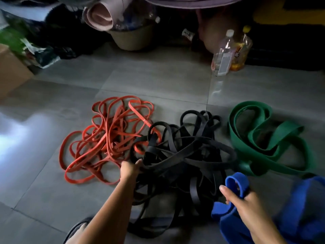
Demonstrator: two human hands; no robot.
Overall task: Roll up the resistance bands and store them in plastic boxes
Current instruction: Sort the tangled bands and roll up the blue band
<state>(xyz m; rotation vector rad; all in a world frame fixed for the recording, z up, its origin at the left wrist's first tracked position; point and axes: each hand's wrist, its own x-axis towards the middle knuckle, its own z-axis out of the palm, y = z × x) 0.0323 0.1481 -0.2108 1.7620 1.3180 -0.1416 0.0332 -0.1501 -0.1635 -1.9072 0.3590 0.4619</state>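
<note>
Several piles of resistance bands lie on the grey tiled floor. Thin red bands [105,140] are tangled at the left. A heap of black bands [186,155] fills the middle. Wide green bands [267,138] lie at the right. My left hand [129,169] grips a black band at the left edge of the black heap. My right hand [241,199] holds a loop of a wide blue band [235,184], and more blue band [302,208] is piled at the bottom right. No plastic box is in view.
Two plastic bottles [228,53] stand on the floor behind the bands. A basket [131,37] with a rolled pink mat [100,16] stands at the back. A cardboard box [10,71] and bags crowd the left edge. Bare tiles lie at the left front.
</note>
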